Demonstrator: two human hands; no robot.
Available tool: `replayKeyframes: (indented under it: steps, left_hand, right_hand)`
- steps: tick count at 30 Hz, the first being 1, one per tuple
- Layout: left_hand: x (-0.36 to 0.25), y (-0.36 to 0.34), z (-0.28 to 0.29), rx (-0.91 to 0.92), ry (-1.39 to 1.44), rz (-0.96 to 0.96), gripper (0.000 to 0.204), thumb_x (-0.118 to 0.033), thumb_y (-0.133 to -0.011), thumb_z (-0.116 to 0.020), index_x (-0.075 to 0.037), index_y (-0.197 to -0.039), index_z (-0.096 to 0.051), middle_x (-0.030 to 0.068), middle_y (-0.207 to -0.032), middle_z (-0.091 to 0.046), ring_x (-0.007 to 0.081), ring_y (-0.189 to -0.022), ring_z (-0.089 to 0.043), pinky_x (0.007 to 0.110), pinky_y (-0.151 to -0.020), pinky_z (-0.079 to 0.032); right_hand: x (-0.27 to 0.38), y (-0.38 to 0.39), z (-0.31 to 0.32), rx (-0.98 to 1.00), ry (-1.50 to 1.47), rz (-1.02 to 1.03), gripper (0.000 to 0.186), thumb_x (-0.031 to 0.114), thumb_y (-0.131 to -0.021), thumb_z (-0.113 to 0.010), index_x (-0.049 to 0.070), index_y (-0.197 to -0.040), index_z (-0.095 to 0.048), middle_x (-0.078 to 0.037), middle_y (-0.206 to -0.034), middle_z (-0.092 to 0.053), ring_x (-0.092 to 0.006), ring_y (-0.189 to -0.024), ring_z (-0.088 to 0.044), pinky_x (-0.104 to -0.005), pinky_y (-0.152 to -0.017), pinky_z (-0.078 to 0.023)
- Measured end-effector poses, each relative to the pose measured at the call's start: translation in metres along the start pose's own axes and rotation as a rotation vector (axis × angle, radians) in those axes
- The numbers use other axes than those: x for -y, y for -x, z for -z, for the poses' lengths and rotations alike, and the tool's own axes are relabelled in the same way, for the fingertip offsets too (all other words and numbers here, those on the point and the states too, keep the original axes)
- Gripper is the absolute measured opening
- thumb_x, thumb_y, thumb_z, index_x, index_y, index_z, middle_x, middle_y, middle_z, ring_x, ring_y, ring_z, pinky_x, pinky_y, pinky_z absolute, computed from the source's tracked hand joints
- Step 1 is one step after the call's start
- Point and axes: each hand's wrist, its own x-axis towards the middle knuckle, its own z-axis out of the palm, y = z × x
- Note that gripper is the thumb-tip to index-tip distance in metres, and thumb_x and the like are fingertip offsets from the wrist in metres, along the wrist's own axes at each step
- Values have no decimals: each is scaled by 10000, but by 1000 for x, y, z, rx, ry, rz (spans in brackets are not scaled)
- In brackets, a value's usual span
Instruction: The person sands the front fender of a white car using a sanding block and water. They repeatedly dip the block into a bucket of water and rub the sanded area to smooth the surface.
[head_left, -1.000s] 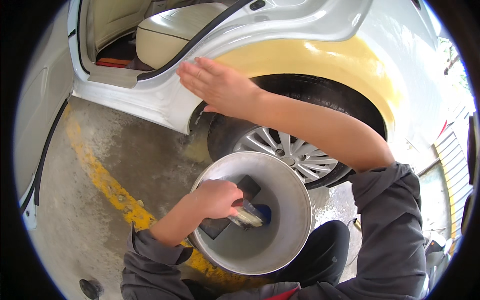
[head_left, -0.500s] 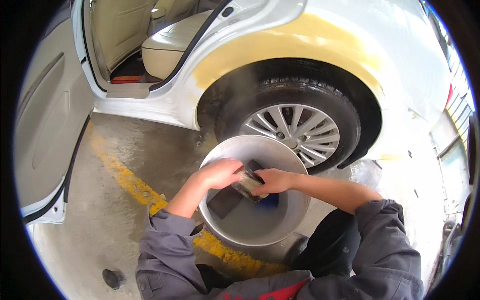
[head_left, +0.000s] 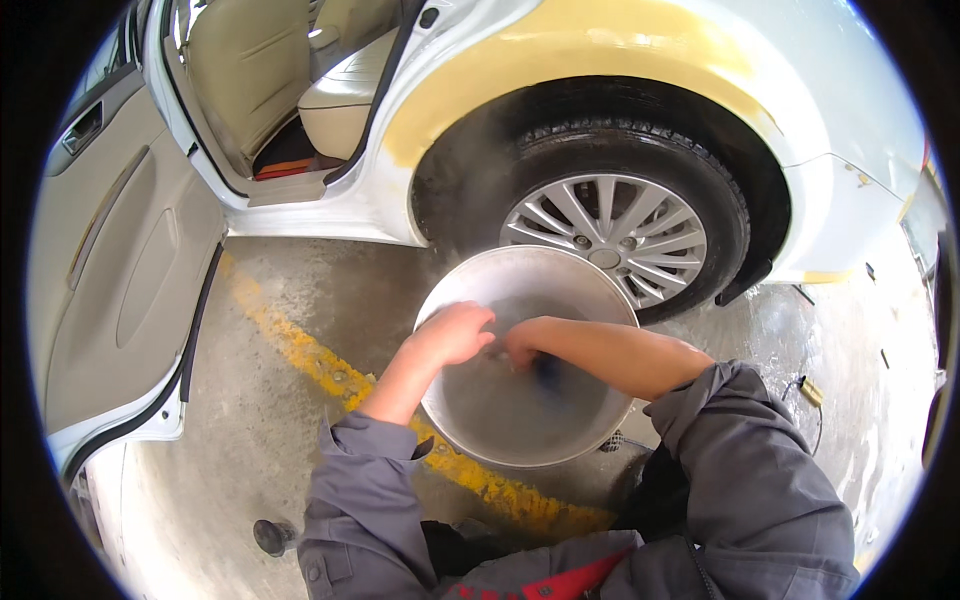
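Both my hands are down inside a round, pale bucket of cloudy grey water. My left hand is at the left, its fingers curled inward; whatever it may hold is hidden. Close beside it, my right hand reaches down with bent fingers dipping into the murk, and what they grip cannot be made out. A dark blue patch shows dimly underwater below my right wrist.
Behind the bucket is a car's rear wheel, under a white fender with a yellowish patch. An open car door stands at left. A yellow line crosses the concrete floor. A small yellowish object lies at right.
The light-coloured block with a dark sheet, held between both hands, has gone out of sight. My hands are lower in the water, which looks murkier; the dark sheets no longer show. The view has shifted.
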Motion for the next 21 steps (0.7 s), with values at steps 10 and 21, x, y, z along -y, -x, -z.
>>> replayKeyframes:
  steps: [10, 21]
  left_hand:
    - [-13, 15, 10, -530, 396, 19, 306, -211, -1009, -692, -29, -1255, -688, 170, -1190, -711, 287, -1019, -738, 396, -851, -604]
    - [-46, 18, 16, 98, 1273, 215, 470, -303, -1061, -622, -63, -1460, -558, 100, -1333, -669, 243, -1124, -705, 430, -958, -604]
  right_hand:
    - [21, 160, 37, -331, -465, -81, 548, 461, -779, -822, -52, -963, -765, -167, -790, -758, -265, -606, -734, -357, -565, -598]
    - [9, 169, 4, -1019, -797, 246, 787, 611, -806, -872, -34, -1201, -654, -193, -1024, -722, -287, -942, -734, -417, -827, -588]
